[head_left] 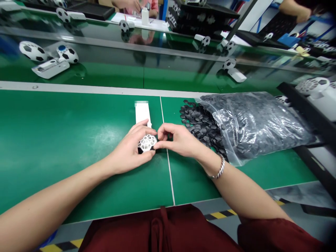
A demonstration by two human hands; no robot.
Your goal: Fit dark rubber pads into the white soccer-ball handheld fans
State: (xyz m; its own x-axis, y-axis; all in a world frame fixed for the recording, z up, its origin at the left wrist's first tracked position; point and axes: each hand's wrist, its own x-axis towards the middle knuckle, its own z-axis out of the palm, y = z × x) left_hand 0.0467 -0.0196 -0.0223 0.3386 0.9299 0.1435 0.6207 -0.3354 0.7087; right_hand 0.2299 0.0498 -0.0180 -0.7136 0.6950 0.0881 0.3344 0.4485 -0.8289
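My left hand [131,148] is wrapped round a white football-shaped shell [147,142] with open hexagon holes, held just above the green table [65,140]. Its white flat handle [142,112] points away from me. My right hand [175,139] is closed in a pinch against the right side of the shell; whatever sits between its fingertips is too small to name. A silver bracelet [219,169] circles my right wrist. Loose black hexagon pieces [199,122] lie just right of my right hand.
A clear plastic bag [252,122] full of black pieces lies at the right. A black tray edge [307,115] with white parts stands far right. Finished black-and-white ball fans [49,57] rest on the conveyor behind. Other people's hands [296,10] work at the far side.
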